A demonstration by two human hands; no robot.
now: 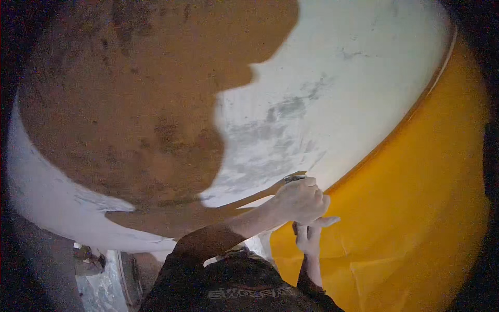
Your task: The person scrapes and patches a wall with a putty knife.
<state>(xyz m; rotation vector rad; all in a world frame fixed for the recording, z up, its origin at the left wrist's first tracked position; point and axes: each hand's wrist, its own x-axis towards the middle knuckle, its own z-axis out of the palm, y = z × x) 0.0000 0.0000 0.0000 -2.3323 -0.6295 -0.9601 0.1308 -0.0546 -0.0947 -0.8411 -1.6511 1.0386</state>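
Observation:
My left hand is closed in a fist at the lower right part of a large whitish curved surface. From the top of the fist juts a small tool with a dark grey edge, close against the surface; the fingers hide the rest. Grey smudges mark the surface beyond it. Just below, my right hand is raised with one digit pointing right. A small dark thing shows at its left side, seemingly in its grip, too little visible to name.
A yellow-orange surface borders the whitish one along a curved brown edge. A large brown area, apparently shadow, covers the left and middle. At lower left are crumpled, shiny sheeting and a dark upright piece.

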